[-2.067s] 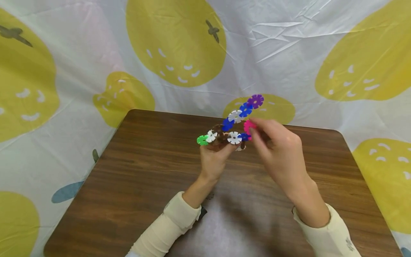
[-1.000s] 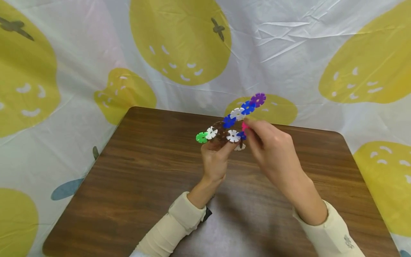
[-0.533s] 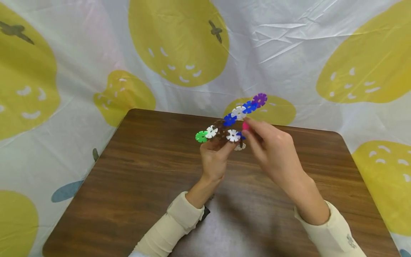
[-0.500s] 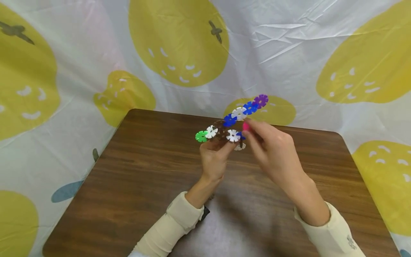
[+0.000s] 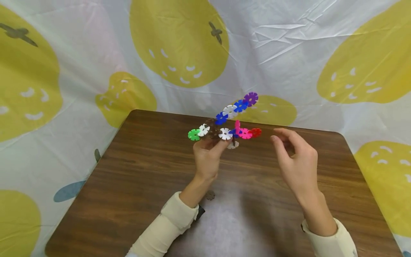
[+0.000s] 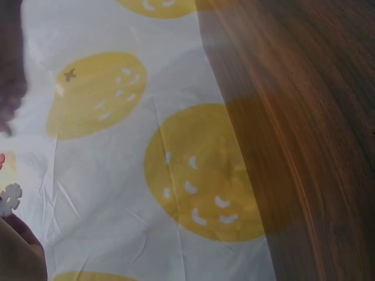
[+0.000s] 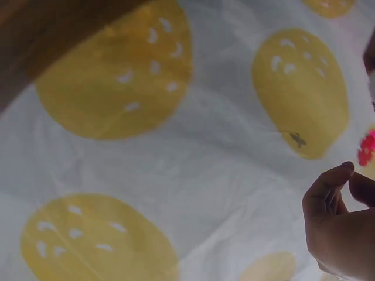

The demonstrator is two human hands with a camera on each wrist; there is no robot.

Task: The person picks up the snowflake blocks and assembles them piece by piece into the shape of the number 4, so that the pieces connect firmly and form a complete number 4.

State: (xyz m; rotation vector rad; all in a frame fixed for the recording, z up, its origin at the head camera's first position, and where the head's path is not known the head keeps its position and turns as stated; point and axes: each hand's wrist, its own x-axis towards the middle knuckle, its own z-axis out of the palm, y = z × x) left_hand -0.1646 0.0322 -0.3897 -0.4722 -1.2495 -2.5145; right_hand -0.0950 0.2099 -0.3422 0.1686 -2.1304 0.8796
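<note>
My left hand (image 5: 212,144) holds up a chain of plastic snowflake discs (image 5: 224,132) above the brown table (image 5: 135,185), pinching it near the brown middle discs. The lower row runs from a green disc (image 5: 194,135) to a pink disc (image 5: 245,133) and a red disc (image 5: 255,132). An upper branch rises to a purple disc (image 5: 250,98). My right hand (image 5: 278,137) hovers to the right of the red end, fingers loosely curled, holding nothing. In the right wrist view the right hand (image 7: 347,175) shows thumb and finger close together with the pink-red disc (image 7: 367,148) beyond. A white disc (image 6: 10,199) shows in the left wrist view.
A single brown disc (image 5: 210,195) lies on the table near my left sleeve. A white sheet with yellow fruit prints (image 5: 179,43) hangs behind and around the table. The table's far edge (image 5: 160,112) is just beyond the hands.
My right hand has let go of the pink end of the chain and drawn back to the right. The pink and red discs now show uncovered; the chain shifted slightly left.
</note>
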